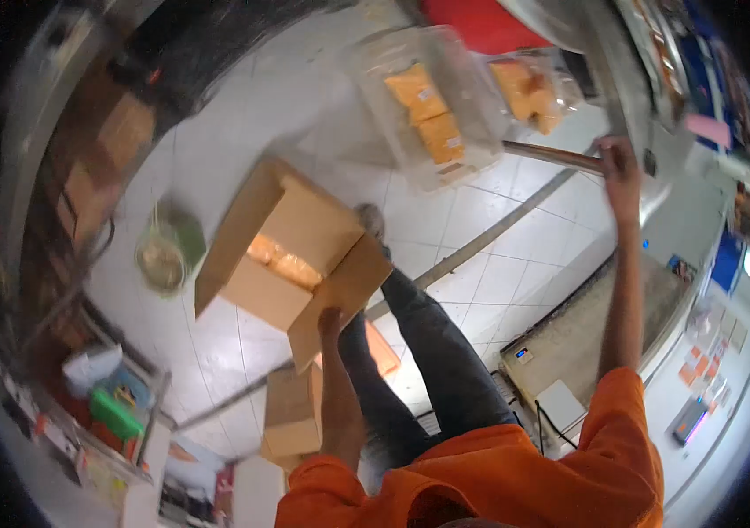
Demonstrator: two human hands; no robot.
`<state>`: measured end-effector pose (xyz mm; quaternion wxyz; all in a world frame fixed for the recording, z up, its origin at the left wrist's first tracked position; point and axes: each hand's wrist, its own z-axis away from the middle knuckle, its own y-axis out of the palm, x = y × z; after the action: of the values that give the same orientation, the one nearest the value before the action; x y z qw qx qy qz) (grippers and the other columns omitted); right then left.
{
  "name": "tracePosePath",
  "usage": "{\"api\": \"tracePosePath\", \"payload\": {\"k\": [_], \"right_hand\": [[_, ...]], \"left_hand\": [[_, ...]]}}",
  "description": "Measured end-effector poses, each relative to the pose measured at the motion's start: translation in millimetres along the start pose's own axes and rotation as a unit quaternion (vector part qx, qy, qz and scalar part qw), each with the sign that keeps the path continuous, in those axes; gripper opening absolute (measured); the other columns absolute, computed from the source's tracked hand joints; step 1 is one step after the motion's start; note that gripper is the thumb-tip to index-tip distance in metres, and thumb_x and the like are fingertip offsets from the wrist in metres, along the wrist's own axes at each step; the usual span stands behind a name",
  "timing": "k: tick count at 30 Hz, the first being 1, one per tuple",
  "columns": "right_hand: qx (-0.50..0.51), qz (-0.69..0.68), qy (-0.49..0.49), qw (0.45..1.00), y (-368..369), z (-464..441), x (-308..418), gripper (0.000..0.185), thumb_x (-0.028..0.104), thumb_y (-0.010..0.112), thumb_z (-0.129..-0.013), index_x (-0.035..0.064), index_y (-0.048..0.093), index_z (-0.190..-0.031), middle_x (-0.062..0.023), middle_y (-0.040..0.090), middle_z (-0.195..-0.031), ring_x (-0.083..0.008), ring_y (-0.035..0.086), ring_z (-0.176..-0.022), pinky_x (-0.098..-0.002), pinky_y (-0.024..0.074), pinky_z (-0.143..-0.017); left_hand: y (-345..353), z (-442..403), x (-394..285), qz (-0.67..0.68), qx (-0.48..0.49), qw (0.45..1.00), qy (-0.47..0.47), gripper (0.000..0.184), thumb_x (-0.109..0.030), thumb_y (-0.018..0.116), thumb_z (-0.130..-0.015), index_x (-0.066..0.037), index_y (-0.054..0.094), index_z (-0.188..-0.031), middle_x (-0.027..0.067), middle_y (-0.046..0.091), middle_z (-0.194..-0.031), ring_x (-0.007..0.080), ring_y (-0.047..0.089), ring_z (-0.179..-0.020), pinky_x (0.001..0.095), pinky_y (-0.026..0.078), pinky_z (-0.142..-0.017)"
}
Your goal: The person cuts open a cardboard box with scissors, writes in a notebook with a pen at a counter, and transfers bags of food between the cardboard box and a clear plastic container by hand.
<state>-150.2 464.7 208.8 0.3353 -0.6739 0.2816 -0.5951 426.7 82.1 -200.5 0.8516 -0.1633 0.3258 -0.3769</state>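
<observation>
Head view: the left hand (331, 320) touches a flap (350, 283) of the open brown cardboard box (313, 224) beside the legs (450, 348), orange packets (291, 267) inside — grip unclear. Farther, the right hand's (618, 164) fingers seem closed around a slim brown strip (556, 156) near a translucent bin (382, 123). Apparent step: steadying; moving calls for both hands' control.

Both arms (625, 290) outstretched, right fingers (610, 148) curled.

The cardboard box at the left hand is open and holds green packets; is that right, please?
Not quite: in the head view, the packets in the open cardboard box at the left hand are orange, not green.
</observation>
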Motion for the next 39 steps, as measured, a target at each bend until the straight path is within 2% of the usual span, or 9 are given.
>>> {"api": "tracePosePath", "payload": {"k": [2, 4, 6, 8, 15, 22, 27, 30, 39], "right_hand": [[0.116, -0.049, -0.057, 0.99, 133.5, 55.1, -22.7, 0.009, 0.011, 0.057, -0.093, 0.0042, 0.062, -0.097, -0.0056, 0.062, -0.087, -0.0108, 0.058, -0.081, -0.0294, 0.048, -0.077], [0.301, -0.186, 0.016, 0.935, 276.3, 132.7, 0.6, 0.009, 0.006, 0.063, -0.087, 0.0056, 0.063, -0.097, -0.0066, 0.065, -0.087, -0.0131, 0.062, -0.085, -0.0273, 0.0482, -0.077], [0.495, -0.014, -0.009, 0.869, 386.9, 185.9, 59.5, 0.04, 0.038, 0.064, -0.085, 0.0062, 0.06, -0.11, -0.0159, 0.064, -0.111, -0.0296, 0.06, -0.108, -0.041, 0.0473, -0.09], [0.467, 0.045, -0.036, 0.883, 498.9, 241.9, 82.8, 0.083, 0.038, 0.078, -0.072, 0.0156, 0.036, -0.14, -0.0229, 0.041, -0.137, -0.0387, 0.042, -0.127, -0.0461, 0.0385, -0.103], [0.198, 0.316, -0.021, 0.928, 686.4, 335.9, 113.5, 0.114, 0.034, 0.081, -0.067, 0.0272, 0.006, -0.152, -0.0256, 0.001, -0.155, -0.045, 0.002, -0.144, -0.0702, 0.0112, -0.107], [0.246, 0.154, -0.136, 0.947, 637.4, 333.0, 119.9, 0.103, 0.031, 0.08, -0.069, 0.02, 0.017, -0.15, -0.0285, 0.013, -0.151, -0.0479, 0.01, -0.141, -0.0685, 0.0139, -0.107], [0.292, 0.049, -0.159, 0.942, 596.3, 311.6, 117.4, 0.083, 0.024, 0.077, -0.074, 0.0144, 0.034, -0.145, -0.0208, 0.033, -0.147, -0.0372, 0.027, -0.14, -0.0498, 0.0275, -0.111], [0.357, -0.151, 0.151, 0.909, 526.1, 259.4, 111.1, 0.045, 0.021, 0.068, -0.084, 0.0115, 0.056, -0.126, -0.0103, 0.062, -0.118, -0.0209, 0.059, -0.11, -0.0334, 0.0486, -0.091], [0.208, 0.104, -0.023, 0.972, 450.7, 176.2, 29.5, 0.05, 0.029, 0.072, -0.077, 0.014, 0.058, -0.123, -0.0084, 0.067, -0.11, -0.0284, 0.065, -0.096, -0.0392, 0.0526, -0.083]], "left_hand": [[-17.4, 14.4, -1.9, -0.122, -0.108, 0.985, 0.048, 0.026, -0.03, 0.062, -0.084, -0.011, 0.063, -0.102, 0.0116, 0.064, -0.101, 0.0281, 0.061, -0.098, 0.0446, 0.048, -0.084], [-32.4, 0.4, 13.5, 0.117, -0.023, 0.991, -0.067, 0.031, -0.031, 0.063, -0.084, -0.009, 0.059, -0.106, 0.013, 0.064, -0.098, 0.029, 0.062, -0.089, 0.0444, 0.052, -0.078], [-44.2, -17.1, 37.1, 0.5, 0.056, 0.826, -0.255, 0.036, -0.031, 0.064, -0.084, -0.007, 0.056, -0.11, 0.0145, 0.063, -0.095, 0.0299, 0.064, -0.08, 0.0441, 0.056, -0.072], [-50.8, -26.7, 62.3, 0.641, 0.031, 0.661, -0.389, 0.042, -0.032, 0.065, -0.085, -0.005, 0.052, -0.114, 0.016, 0.062, -0.091, 0.0308, 0.065, -0.071, 0.0439, 0.06, -0.066], [-90.5, -113.8, 143.7, 0.226, -0.211, 0.776, -0.55, 0.11, -0.053, 0.079, -0.066, -0.004, 0.015, -0.142, 0.0282, 0.028, -0.136, 0.0462, 0.035, -0.121, 0.0593, 0.044, -0.091], [-120.3, -137.1, 113.4, 0.166, -0.204, 0.801, -0.538, 0.137, -0.056, 0.081, -0.061, -0.003, -0.008, -0.15, 0.0345, -0.005, -0.151, 0.0574, 0.005, -0.138, 0.0707, 0.028, -0.101], [-104.1, -35.2, 157.2, 0.247, -0.388, 0.862, -0.213, 0.101, -0.021, 0.076, -0.069, -0.002, 0.017, -0.148, 0.0274, 0.023, -0.148, 0.0437, 0.029, -0.133, 0.0511, 0.038, -0.103], [-121.6, 51.2, 177.2, 0.517, -0.409, 0.745, -0.099, 0.068, -0.004, 0.07, -0.074, -0.004, 0.043, -0.137, 0.0132, 0.05, -0.13, 0.0259, 0.054, -0.11, 0.0353, 0.051, -0.088], [-40.6, 152.1, 354.8, 0.37, -0.482, 0.737, -0.295, 0.072, -0.036, 0.086, -0.07, 0.001, 0.053, -0.121, 0.0136, 0.059, -0.102, 0.0254, 0.059, -0.094, 0.0356, 0.052, -0.076]]}}
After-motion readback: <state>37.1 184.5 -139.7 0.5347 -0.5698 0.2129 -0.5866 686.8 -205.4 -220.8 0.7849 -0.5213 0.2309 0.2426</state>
